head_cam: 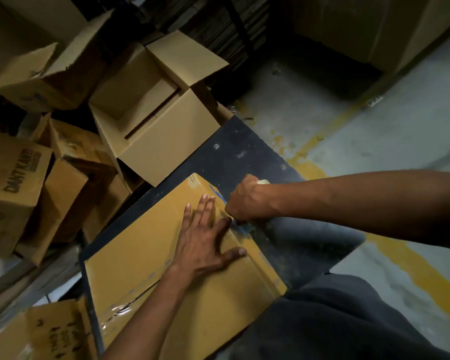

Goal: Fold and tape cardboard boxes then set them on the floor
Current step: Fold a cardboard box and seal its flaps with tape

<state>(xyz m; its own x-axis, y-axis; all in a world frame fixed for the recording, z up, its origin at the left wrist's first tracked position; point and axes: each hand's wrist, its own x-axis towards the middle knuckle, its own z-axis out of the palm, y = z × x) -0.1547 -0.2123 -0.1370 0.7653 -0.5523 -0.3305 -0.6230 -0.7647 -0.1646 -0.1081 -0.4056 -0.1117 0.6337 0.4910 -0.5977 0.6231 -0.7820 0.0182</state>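
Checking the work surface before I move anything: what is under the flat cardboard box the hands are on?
The flat brown cardboard box lies on a dark, scuffed tabletop, visible around its edges. Whatever is directly beneath the box is covered.

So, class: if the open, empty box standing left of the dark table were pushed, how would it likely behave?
The open box looks empty, so it probably slides or tips easily. Its raised flaps would likely flex if grabbed. Neighbouring boxes crowd its left, possibly blocking it.

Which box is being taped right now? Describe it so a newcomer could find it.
Start at the dark table. The box being taped lies on it, the left hand pressed flat on top. Unlike the open-topped box behind, its flaps are closed.
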